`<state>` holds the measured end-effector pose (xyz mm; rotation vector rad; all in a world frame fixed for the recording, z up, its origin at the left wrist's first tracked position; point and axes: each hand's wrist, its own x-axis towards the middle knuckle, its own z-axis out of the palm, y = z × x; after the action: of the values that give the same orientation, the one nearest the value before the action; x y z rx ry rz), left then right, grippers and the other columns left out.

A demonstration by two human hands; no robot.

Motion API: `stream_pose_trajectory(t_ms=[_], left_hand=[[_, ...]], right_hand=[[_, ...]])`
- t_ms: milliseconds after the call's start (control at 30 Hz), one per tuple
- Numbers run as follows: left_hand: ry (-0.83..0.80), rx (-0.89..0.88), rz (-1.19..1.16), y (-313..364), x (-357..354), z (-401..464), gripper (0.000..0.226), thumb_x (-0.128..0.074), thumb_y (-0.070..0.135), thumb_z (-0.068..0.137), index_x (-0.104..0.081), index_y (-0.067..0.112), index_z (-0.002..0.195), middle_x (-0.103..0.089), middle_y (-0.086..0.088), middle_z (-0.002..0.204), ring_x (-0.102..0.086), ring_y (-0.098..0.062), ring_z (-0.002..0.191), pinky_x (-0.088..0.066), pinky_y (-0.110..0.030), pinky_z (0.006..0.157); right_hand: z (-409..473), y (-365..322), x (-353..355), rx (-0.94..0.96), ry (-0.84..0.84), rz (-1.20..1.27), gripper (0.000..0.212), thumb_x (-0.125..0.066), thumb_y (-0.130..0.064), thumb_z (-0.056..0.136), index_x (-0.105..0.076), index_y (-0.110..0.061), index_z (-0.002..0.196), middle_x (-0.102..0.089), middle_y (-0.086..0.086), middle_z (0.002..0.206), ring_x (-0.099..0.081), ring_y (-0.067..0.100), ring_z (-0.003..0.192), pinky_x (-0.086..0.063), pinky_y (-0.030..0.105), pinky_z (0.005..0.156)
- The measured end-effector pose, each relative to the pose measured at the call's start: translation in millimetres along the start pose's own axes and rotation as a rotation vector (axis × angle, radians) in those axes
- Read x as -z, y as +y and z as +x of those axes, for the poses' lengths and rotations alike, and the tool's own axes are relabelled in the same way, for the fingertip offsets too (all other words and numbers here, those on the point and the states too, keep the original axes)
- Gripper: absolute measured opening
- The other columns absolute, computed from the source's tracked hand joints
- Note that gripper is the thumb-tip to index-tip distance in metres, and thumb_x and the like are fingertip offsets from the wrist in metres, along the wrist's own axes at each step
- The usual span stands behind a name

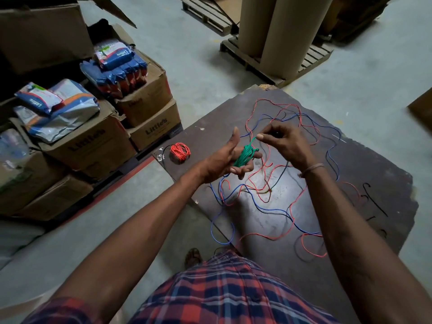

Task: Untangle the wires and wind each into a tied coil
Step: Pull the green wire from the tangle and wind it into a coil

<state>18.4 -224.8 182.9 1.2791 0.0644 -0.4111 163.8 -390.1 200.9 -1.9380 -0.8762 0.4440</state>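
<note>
Over on the left, stacked cardboard boxes (149, 97) carry blue packets (114, 64), and a finished red coil (180, 152) sits wound tight near the dark board's (364, 174) left edge. Now the left hand (224, 157): thumb up, fingers curled round a bunched green coil (244, 155) held above the board. From its top a green strand rises to the right hand (284, 141), where thumb and forefinger pinch the wire's end, the other fingers bent loosely. Underneath and to the right, loose red wire (297, 206), blue wire (275, 210) and thin black strands sprawl crossed over the board, some loops hanging off its near edge. Brown paper rolls (278, 26) stand on a pallet (264, 64) behind.
</note>
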Motion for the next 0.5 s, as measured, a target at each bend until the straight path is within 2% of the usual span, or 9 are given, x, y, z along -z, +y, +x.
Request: stream_pose_trajectory(t_ms=[67, 100, 167, 233, 300, 367, 500], left_hand=[[-0.018, -0.055, -0.122, 4, 2, -4, 0.117, 0.004, 0.08, 0.088, -0.042, -0.013, 0.141, -0.051, -0.008, 0.076, -0.02, -0.012, 0.046, -0.044, -0.031, 0.065], [-0.029, -0.092, -0.18, 8, 1, -5, 0.119, 0.001, 0.082, 0.087, -0.041, -0.015, 0.142, -0.051, -0.009, 0.076, -0.019, -0.013, 0.047, -0.045, -0.031, 0.064], [-0.038, -0.163, -0.285, 14, 3, -5, 0.124, -0.006, 0.087, 0.084, -0.038, -0.018, 0.143, -0.051, -0.009, 0.078, -0.025, -0.012, 0.046, -0.042, -0.033, 0.066], [-0.025, -0.223, -0.364, 20, 6, -3, 0.124, -0.004, 0.087, 0.085, -0.038, -0.016, 0.145, -0.053, -0.01, 0.082, -0.036, -0.011, 0.048, -0.035, -0.034, 0.07], [0.018, -0.262, -0.412, 22, 9, 1, 0.122, -0.004, 0.087, 0.086, -0.038, -0.014, 0.146, -0.058, -0.013, 0.09, -0.048, -0.013, 0.057, -0.032, -0.036, 0.075], [0.098, -0.281, -0.422, 22, 11, 4, 0.119, -0.003, 0.084, 0.089, -0.041, -0.014, 0.143, -0.061, -0.017, 0.099, -0.054, -0.018, 0.069, -0.04, -0.039, 0.087], [0.261, -0.274, -0.335, 17, 13, 14, 0.109, 0.006, 0.077, 0.092, -0.058, -0.008, 0.115, -0.062, -0.028, 0.115, -0.062, -0.029, 0.091, -0.047, -0.037, 0.1]], right_hand=[[0, 9, -10, -0.029, 0.057, 0.059, 0.022, -0.072, -0.025, 0.095, -0.074, -0.003, 0.095, -0.071, 0.02, 0.088, -0.064, 0.023, 0.075, -0.053, 0.038, 0.074], [-1, 12, -16, -0.07, 0.065, 0.097, 0.022, -0.07, -0.025, 0.097, -0.075, -0.003, 0.095, -0.069, 0.019, 0.084, -0.059, 0.017, 0.068, -0.049, 0.035, 0.068], [-7, 16, -30, -0.176, 0.018, 0.167, 0.019, -0.063, -0.023, 0.102, -0.074, -0.01, 0.094, -0.058, 0.012, 0.075, -0.045, 0.008, 0.057, -0.037, 0.027, 0.055], [-15, 21, -44, -0.263, -0.087, 0.219, 0.028, -0.056, -0.026, 0.105, -0.07, -0.008, 0.089, -0.051, 0.011, 0.072, -0.039, 0.009, 0.052, -0.029, 0.025, 0.052], [-25, 21, -57, -0.31, -0.204, 0.244, 0.038, -0.053, -0.035, 0.106, -0.073, -0.004, 0.099, -0.051, 0.012, 0.075, -0.04, 0.012, 0.051, -0.029, 0.025, 0.049], [-36, 15, -67, -0.323, -0.301, 0.236, 0.037, -0.049, -0.037, 0.108, -0.076, -0.012, 0.109, -0.053, 0.01, 0.075, -0.043, 0.014, 0.049, -0.031, 0.023, 0.045], [-57, -1, -76, -0.332, -0.443, 0.188, 0.034, -0.045, -0.035, 0.11, -0.074, -0.018, 0.115, -0.057, 0.009, 0.07, -0.048, 0.019, 0.049, -0.04, 0.027, 0.044]])
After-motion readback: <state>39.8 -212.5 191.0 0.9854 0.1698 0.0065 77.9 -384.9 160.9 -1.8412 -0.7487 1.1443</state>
